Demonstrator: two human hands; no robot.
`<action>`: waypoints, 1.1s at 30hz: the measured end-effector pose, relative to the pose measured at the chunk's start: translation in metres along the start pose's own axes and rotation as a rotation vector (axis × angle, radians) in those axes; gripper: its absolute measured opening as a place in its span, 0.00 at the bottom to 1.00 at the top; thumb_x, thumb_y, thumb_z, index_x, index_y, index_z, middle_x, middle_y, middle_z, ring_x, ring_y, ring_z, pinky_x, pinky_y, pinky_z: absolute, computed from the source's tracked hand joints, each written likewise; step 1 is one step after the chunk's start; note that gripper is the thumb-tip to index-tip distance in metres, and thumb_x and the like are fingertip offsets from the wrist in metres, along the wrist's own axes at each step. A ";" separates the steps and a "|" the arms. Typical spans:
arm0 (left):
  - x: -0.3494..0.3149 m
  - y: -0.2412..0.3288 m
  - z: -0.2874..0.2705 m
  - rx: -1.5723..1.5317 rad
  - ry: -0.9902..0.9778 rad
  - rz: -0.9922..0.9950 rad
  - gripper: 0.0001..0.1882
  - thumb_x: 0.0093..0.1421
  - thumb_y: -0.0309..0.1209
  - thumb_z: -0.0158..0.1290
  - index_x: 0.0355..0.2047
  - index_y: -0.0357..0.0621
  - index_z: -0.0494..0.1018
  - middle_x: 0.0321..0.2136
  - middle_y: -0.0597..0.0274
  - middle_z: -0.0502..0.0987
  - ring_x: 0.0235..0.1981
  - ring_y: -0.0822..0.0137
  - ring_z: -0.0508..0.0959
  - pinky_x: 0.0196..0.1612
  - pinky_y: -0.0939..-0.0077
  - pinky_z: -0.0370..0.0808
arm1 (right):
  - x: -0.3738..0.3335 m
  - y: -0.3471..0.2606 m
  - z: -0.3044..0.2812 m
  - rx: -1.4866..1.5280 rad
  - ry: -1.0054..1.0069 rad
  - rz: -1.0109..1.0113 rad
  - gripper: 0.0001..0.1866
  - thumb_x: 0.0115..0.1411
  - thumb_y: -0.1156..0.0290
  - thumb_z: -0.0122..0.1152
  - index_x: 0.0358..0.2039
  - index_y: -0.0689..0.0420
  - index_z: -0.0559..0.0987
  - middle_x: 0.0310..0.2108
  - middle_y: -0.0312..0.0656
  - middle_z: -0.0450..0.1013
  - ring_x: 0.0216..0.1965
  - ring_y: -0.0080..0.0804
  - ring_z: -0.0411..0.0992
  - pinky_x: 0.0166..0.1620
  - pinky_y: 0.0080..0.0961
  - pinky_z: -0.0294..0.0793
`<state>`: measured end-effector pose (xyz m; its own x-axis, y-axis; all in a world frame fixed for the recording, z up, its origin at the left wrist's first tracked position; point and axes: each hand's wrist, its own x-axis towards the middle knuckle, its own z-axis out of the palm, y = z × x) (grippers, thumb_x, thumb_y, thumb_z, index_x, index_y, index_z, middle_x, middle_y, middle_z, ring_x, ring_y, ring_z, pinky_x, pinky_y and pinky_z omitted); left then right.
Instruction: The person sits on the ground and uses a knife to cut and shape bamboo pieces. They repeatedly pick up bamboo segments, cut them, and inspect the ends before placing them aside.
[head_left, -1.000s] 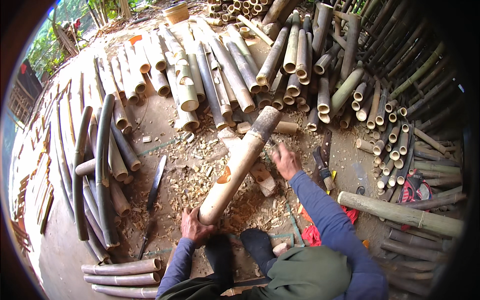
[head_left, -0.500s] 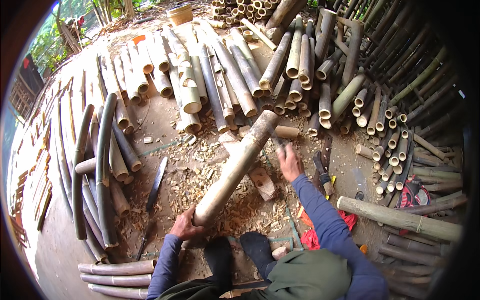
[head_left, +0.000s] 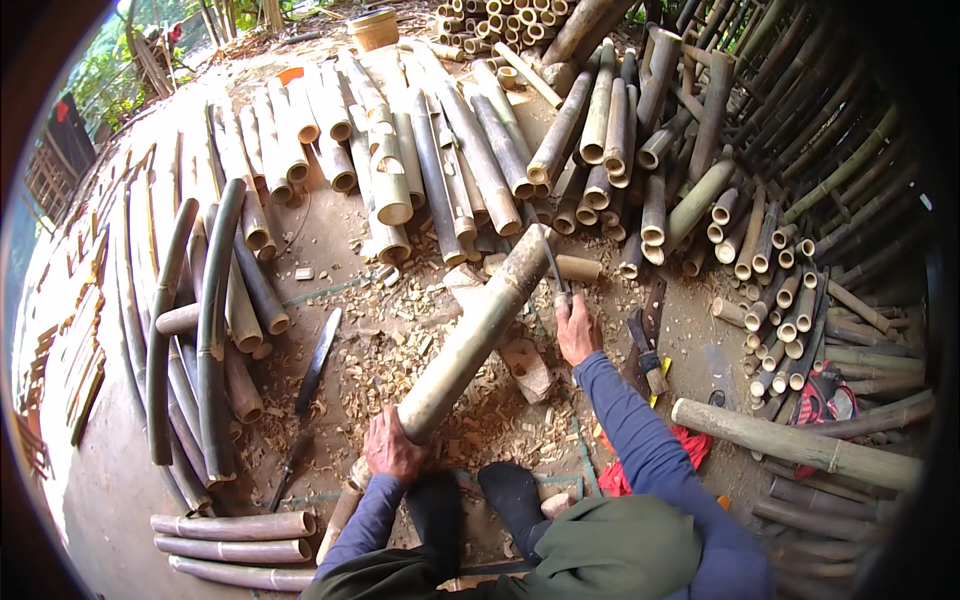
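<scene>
A thick, pale bamboo piece (head_left: 473, 340) slants away from me, its far end up and to the right. My left hand (head_left: 393, 446) is closed on its near end, the fingers partly hidden against it. My right hand (head_left: 578, 330) is closed round the handle of a knife. The dark, narrow knife blade (head_left: 553, 266) points away from me, right beside the bamboo's far end; whether it touches cannot be told. A notched wooden block (head_left: 525, 370) lies beneath the bamboo.
A long knife (head_left: 318, 362) lies on the chip-strewn ground to the left. Another blade (head_left: 645, 350) lies right of my right hand. Cut bamboo tubes (head_left: 480, 160) spread across the back. One thick bamboo pole (head_left: 790, 435) lies at right, near red plastic (head_left: 690, 445). Curved bamboo lengths (head_left: 215, 340) stand left.
My left hand has shifted slightly right and now covers more of the bamboo's near end. The bamboo has turned a little. My right hand's blade, blurred before, shows clearly beside the far end.
</scene>
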<state>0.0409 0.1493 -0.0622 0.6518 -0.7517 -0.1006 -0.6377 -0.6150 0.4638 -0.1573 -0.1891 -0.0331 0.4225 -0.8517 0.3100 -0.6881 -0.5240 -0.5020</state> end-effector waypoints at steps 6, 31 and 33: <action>0.011 -0.003 -0.027 -0.100 -0.174 -0.038 0.40 0.40 0.48 0.72 0.51 0.42 0.73 0.44 0.45 0.80 0.49 0.45 0.80 0.54 0.53 0.76 | -0.015 0.006 0.003 -0.055 -0.205 0.058 0.24 0.76 0.44 0.44 0.48 0.55 0.70 0.33 0.58 0.78 0.27 0.56 0.81 0.26 0.51 0.79; 0.041 -0.025 -0.043 -0.035 -0.186 0.006 0.48 0.38 0.48 0.72 0.59 0.40 0.72 0.48 0.43 0.80 0.52 0.46 0.80 0.58 0.57 0.74 | 0.013 0.002 0.017 0.264 0.024 0.128 0.26 0.76 0.48 0.47 0.43 0.64 0.71 0.36 0.64 0.74 0.40 0.65 0.75 0.43 0.51 0.72; 0.027 -0.013 -0.030 0.172 -0.065 -0.053 0.51 0.38 0.48 0.72 0.63 0.41 0.68 0.53 0.47 0.76 0.57 0.49 0.76 0.62 0.58 0.71 | 0.001 -0.014 0.003 0.282 0.011 0.147 0.25 0.76 0.49 0.48 0.44 0.64 0.71 0.37 0.65 0.74 0.41 0.66 0.74 0.44 0.52 0.72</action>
<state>0.0791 0.1443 -0.0448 0.6617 -0.7278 -0.1802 -0.6678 -0.6814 0.2998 -0.1455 -0.1823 -0.0278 0.3232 -0.9191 0.2254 -0.5497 -0.3762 -0.7458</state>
